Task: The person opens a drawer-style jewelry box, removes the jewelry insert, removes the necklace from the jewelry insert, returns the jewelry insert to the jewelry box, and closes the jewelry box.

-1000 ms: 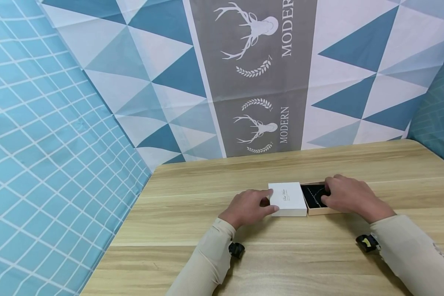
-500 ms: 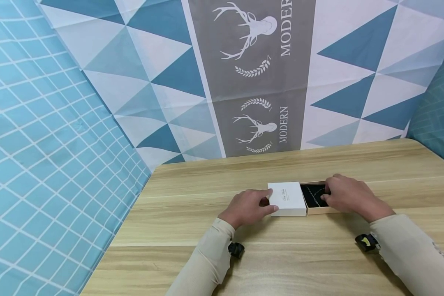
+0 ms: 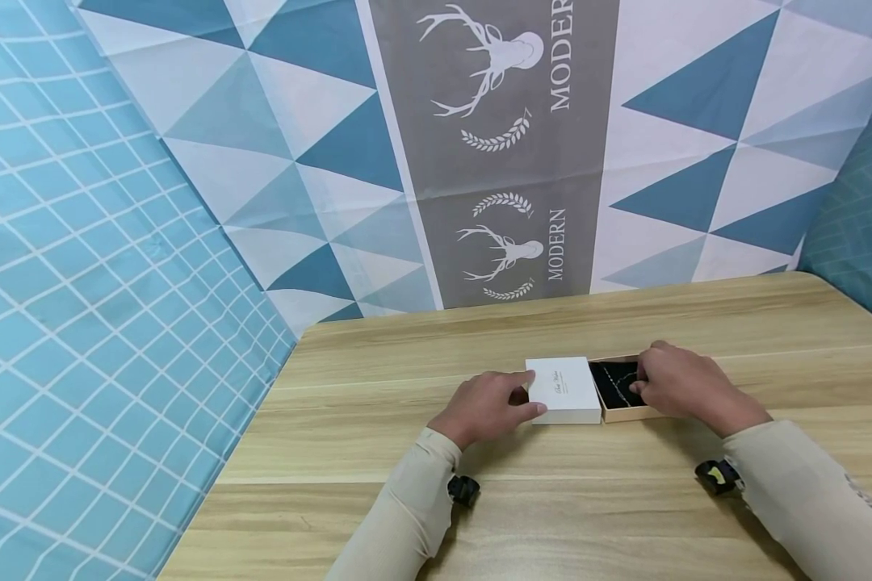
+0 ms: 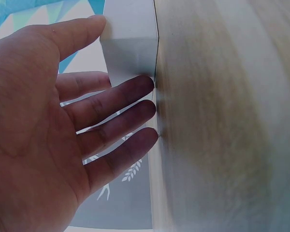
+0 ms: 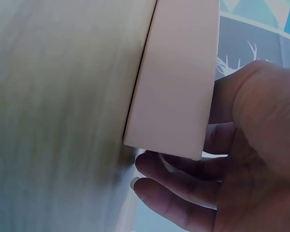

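A white box lid with small print lies on the table, side by side with its shallow tan box base. Black padding fills the base, and a thin silvery chain runs across it. My left hand touches the lid's left end with thumb and forefinger on its upper edges; the other fingers extend loosely below. My right hand reaches over the base's right end, thumb and forefinger pinched together where the chain leads. The remaining fingers curl outside that end. Their tips in the box are hidden.
The wood-grain table has its back edge against a patterned cloth backdrop. A blue grid cloth hangs at the left. Each sleeved wrist carries a small black camera, one left and one right.
Little differs. My right hand has shifted very slightly, showing a bit more of the chain and padding. My left hand and the lid have stayed in place.
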A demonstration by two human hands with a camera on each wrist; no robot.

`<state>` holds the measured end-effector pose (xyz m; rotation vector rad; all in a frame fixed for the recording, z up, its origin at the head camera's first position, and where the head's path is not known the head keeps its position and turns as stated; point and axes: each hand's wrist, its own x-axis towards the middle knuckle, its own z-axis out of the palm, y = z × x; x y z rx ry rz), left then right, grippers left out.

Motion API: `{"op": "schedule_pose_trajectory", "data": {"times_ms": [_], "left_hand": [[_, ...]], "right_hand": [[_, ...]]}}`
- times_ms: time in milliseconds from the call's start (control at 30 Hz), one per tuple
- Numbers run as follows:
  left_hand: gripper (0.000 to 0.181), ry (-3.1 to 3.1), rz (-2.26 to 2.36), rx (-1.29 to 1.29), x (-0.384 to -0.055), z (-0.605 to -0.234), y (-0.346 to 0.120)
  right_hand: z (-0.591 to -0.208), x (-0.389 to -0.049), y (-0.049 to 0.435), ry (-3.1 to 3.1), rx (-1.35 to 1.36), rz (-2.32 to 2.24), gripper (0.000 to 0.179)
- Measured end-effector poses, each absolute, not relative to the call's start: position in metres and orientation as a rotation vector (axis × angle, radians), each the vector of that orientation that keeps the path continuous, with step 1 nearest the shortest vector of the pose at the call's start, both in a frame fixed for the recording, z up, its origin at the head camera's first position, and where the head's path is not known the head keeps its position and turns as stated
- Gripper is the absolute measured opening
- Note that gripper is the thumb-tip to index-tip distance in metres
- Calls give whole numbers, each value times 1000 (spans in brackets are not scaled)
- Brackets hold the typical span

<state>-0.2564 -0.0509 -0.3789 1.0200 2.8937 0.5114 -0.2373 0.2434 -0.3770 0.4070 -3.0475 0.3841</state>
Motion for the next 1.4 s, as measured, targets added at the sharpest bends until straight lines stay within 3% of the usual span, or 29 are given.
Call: {"op": "schedule_pose_trajectory", "data": {"times_ms": [600, 1100, 1400], "left_hand": [[25, 2909, 498, 1027, -257, -380, -51], [36, 2913, 460, 1011, -255, -380, -51], [37, 2907, 473, 1006, -256, -380, -52]], "right_hand": [[-378, -235, 242, -3027, 413, 408, 16], [-381, -236, 247, -3030, 431, 417, 29], [-377, -236, 246, -2993, 415, 405, 14]]}}
